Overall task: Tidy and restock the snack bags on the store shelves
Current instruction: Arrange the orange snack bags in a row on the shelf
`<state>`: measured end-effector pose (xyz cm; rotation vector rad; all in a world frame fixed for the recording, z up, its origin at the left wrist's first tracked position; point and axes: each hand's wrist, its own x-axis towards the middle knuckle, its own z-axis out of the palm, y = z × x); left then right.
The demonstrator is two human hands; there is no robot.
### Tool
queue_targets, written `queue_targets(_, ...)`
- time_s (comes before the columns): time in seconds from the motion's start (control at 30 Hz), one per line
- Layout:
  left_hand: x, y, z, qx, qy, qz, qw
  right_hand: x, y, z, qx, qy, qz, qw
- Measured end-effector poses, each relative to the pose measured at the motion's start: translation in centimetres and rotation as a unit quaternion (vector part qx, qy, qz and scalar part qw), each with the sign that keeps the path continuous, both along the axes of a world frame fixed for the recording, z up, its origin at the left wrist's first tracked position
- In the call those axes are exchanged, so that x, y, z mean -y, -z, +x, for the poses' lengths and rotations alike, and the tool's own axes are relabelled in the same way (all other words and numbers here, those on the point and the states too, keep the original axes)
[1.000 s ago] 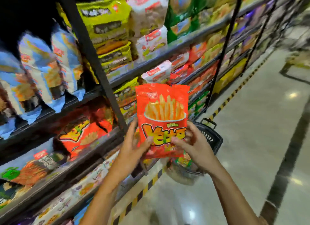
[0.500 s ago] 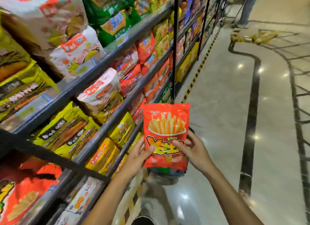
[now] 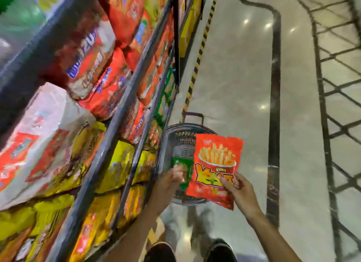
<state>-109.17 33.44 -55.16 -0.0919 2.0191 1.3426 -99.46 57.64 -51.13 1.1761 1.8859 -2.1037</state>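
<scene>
A polished store aisle floor (image 3: 244, 85) runs beside stocked snack shelves (image 3: 121, 109). A dark shopping basket (image 3: 168, 144) stands below the hands. The right hand (image 3: 240, 191) pinches the upright red fries bag (image 3: 215, 168), shelves leftward; the nearer left hand (image 3: 166, 185) is blurred, its grip unclear.

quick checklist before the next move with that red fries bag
1. Right hand grips red fries bag at its lower edge: ok.
2. Bag upright, front facing the camera: ok.
3. Left hand off the fries bag, reaching toward the green bag in the basket: ok.
4. Whether the left fingers already hold the green bag: cannot tell, blurred.
5. Matching spot for the fries bag on the shelves: cannot tell, the frame is smeared.
6. Basket on the floor close to the shelves, within reach: ok.
</scene>
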Motion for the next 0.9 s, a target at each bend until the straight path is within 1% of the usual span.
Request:
queue_targets(0.07,-0.5,1.9,-1.4,-0.065,0.023,-0.037,0.997,-0.5,3.3,-0.6,0.028,0.007,0.005,1.0)
queue_targets(0.17,-0.4,8.2,-3.7,-0.131,0.086,-0.114,0.981,-1.1,9.7,-1.8,0.071,0.001,0.004,0.997)
queue_targets(0.23,-0.1,13.4,-4.9,-0.164,0.112,-0.168,0.966,-1.3,14.7,-2.8,0.096,-0.01,-0.001,0.995)
queue_targets(0.37,-0.2,24.1,-7.0,-0.197,0.148,-0.253,0.936,-1.1,25.8,-4.2,0.126,-0.027,-0.004,0.992)
queue_targets(0.47,0.2,31.3,-8.6,-0.24,0.161,-0.297,0.91,-0.6,34.4,-5.1,0.128,-0.045,-0.011,0.991)
queue_targets(0.5,0.4,33.5,-9.0,-0.261,0.16,-0.305,0.902,-0.3,37.1,-5.3,0.141,-0.054,-0.008,0.989)
queue_targets(0.63,1.1,40.4,-10.6,-0.337,0.125,-0.37,0.857,0.4,47.1,-5.2,0.178,-0.041,-0.022,0.983)
queue_targets(0.7,1.5,43.2,-11.0,-0.334,0.104,-0.386,0.854,0.7,51.1,-5.2,0.211,-0.032,-0.029,0.977)
queue_targets(0.73,1.4,43.7,-11.1,-0.312,0.08,-0.381,0.867,0.8,52.8,-5.2,0.214,-0.032,-0.034,0.976)
queue_targets(0.77,1.3,43.8,-11.3,-0.293,0.076,-0.375,0.876,1.0,54.1,-5.5,0.211,-0.023,-0.035,0.977)
queue_targets(0.8,0.8,43.7,-11.5,-0.252,0.087,-0.361,0.894,1.0,55.4,-5.8,0.214,-0.02,-0.035,0.976)
queue_targets(0.83,0.8,44.0,-11.4,-0.187,0.116,-0.351,0.91,1.2,56.8,-6.0,0.216,-0.021,-0.033,0.976)
queue_targets(0.87,0.7,44.5,-11.1,-0.181,0.155,-0.374,0.896,1.3,58.2,-6.1,0.221,-0.027,-0.035,0.974)
queue_targets(0.9,0.7,44.7,-10.9,-0.185,0.149,-0.374,0.896,1.4,59.4,-6.3,0.227,-0.026,-0.039,0.973)
